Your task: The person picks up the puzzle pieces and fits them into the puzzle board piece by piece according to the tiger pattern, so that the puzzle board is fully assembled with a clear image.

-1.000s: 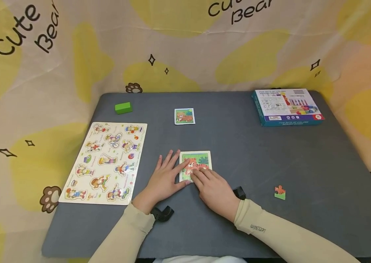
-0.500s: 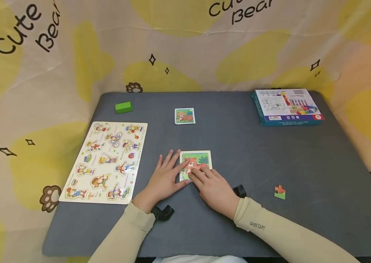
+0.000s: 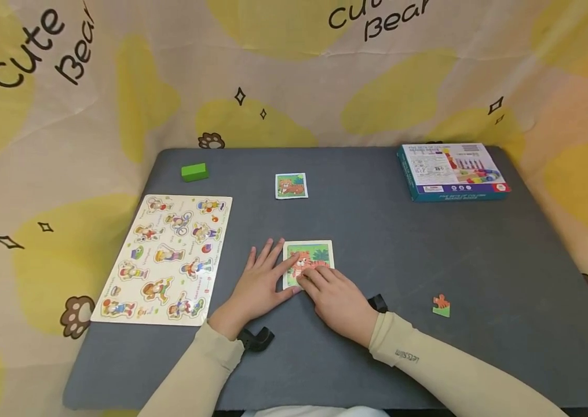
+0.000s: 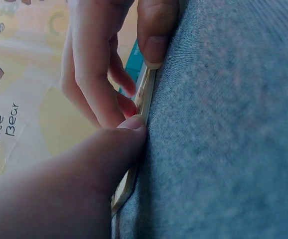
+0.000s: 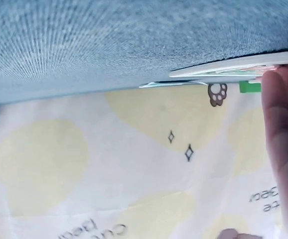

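Note:
A small tiger jigsaw puzzle in a pale wooden tray [image 3: 323, 253] lies on the grey table in front of me. My left hand [image 3: 257, 289] is spread at its left side, with the index finger across the picture and the thumb at the near left corner. My right hand [image 3: 344, 306] touches the lower part of the picture with its fingertips, which hide that part. In the right wrist view, extended fingers [image 5: 279, 107] reach onto the tray. An orange and green puzzle piece [image 3: 441, 306] lies alone to the right. Behind the tray lies a tiger picture card [image 3: 291, 186].
At left is a large white board [image 3: 160, 260] with cartoon figures. Near the back edge sit a green block [image 3: 194, 172] at left and a blue-edged box [image 3: 452, 172] at right. A patterned cloth [image 3: 294, 69] hangs behind the table.
The right fingertips have shifted slightly left on the puzzle. The left hand and the loose piece stay in place; the head view wobbles a little.

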{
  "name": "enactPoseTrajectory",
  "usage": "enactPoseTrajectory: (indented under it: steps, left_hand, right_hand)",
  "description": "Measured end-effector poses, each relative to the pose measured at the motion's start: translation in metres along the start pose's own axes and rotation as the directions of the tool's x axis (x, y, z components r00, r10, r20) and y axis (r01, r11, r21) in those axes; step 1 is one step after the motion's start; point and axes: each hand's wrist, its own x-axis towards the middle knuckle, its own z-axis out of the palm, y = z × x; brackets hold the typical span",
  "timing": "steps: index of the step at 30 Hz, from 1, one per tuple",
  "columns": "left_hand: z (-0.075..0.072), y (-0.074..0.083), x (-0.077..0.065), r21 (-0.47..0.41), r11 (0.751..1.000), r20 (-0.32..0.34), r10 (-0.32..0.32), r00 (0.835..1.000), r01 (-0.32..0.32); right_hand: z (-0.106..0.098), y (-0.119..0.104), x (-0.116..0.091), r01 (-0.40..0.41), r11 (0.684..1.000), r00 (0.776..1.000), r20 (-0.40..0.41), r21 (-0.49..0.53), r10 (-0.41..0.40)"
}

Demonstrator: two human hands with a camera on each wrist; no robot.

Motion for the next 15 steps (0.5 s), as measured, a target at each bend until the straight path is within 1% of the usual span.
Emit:
enactPoseTrajectory:
  steps: [3, 5, 8, 10, 11, 12, 13, 14, 15]
  left_hand:
    - [0.001, -0.001, -0.001, -0.001, 1.0, 0.0, 0.002, 1.0, -0.002]
    - [0.0, 0.0, -0.001, 0.004, 1.0, 0.007, -0.002, 1.0, 0.002]
    - [0.001, 0.0, -0.002, 0.01, 1.0, 0.014, -0.011, 1.0, 0.01]
    - [0.001, 0.001, -0.002, 0.012, 1.0, 0.023, -0.012, 1.0, 0.012]
    - [0.001, 0.001, -0.002, 0.008, 1.0, 0.024, -0.01, 1.0, 0.01]
    - [0.001, 0.002, -0.001, 0.005, 1.0, 0.024, -0.007, 1.0, 0.007]
    - [0.001, 0.002, -0.001, 0.0, 1.0, 0.022, -0.004, 1.0, 0.004]
    - [0.001, 0.001, -0.001, -0.003, 1.0, 0.021, -0.001, 1.0, 0.001]
    - [0.002, 0.001, 0.0, -0.001, 1.0, 0.019, 0.0, 1.0, 0.0]
  right_hand:
    - [-0.009, 0.004, -0.003, -0.014, 0.993, 1.0, 0.026, 0.114, 0.011]
    - [-0.018, 0.01, -0.008, -0.045, 0.977, 0.999, 0.027, 0.208, 0.041]
    - [-0.035, 0.027, -0.024, -0.128, 0.947, 0.991, 0.006, 0.296, 0.133]
    - [-0.048, 0.044, -0.041, -0.204, 0.935, 0.977, 0.003, 0.291, 0.212]
    - [-0.054, 0.054, -0.052, -0.256, 0.927, 0.965, 0.019, 0.276, 0.261]
    - [-0.061, 0.065, -0.064, -0.316, 0.915, 0.948, 0.052, 0.253, 0.313]
    - [-0.067, 0.076, -0.078, -0.376, 0.899, 0.927, 0.095, 0.224, 0.364]
    - [-0.071, 0.087, -0.091, -0.439, 0.875, 0.897, 0.16, 0.203, 0.413]
    - [-0.075, 0.098, -0.104, -0.498, 0.848, 0.859, 0.233, 0.182, 0.455]
